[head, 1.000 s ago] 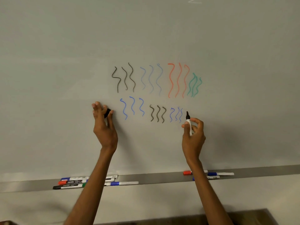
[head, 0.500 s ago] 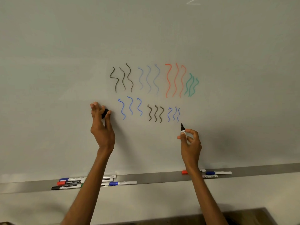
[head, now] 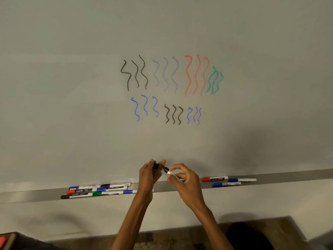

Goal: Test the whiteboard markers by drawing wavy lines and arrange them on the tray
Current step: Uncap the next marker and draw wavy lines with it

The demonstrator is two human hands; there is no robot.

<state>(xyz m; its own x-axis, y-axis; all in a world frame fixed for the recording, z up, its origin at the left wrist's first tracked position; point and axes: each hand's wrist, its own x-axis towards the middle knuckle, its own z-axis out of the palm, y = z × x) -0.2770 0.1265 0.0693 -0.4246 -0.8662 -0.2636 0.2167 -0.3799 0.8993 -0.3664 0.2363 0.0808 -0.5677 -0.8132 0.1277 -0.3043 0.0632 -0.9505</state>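
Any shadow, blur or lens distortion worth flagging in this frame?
Head view: a soft shadow darkens the whiteboard at lower right; the wavy lines read sharp; the tray runs slanted, perhaps wide-angle bend or head tilt.

The right hand (head: pixel 185 184) hid most of the marker (head: pixel 170 172); left hand (head: pixel 148 175) half covered the cap (head: pixel 156 166). Labels on spare markers (head: pixel 81 191) were too small to read.

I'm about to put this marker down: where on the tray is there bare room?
The tray is bare right of the three markers, out to the picture's edge, and left of the left pile. Between the groups, the left hand with the cap and the right hand with the marker hide part. The pile is crowded.
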